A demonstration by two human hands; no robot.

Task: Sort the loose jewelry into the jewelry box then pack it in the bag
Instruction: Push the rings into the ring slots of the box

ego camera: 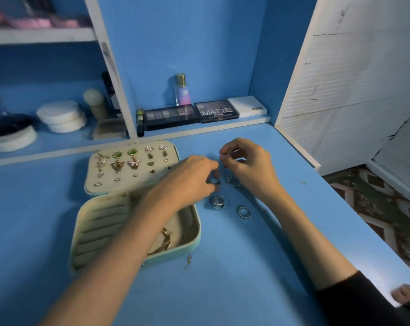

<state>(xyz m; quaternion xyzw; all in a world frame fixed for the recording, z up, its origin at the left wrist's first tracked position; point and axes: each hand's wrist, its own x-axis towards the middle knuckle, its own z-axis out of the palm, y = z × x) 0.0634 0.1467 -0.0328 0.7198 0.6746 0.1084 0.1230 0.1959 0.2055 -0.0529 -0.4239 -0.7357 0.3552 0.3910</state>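
Mint jewelry box (197,234) open, lid (91,177) rearward; left hand (190,175) pinches ring (215,182), right hand (248,165) pinches silver piece (228,153).

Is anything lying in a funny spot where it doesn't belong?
Yes. A little gold piece lies on the blue table, just outside the near corner of the open jewelry box, away from everything else. It looks dropped. Loose rings also sit on the table beside the box, not put away yet.
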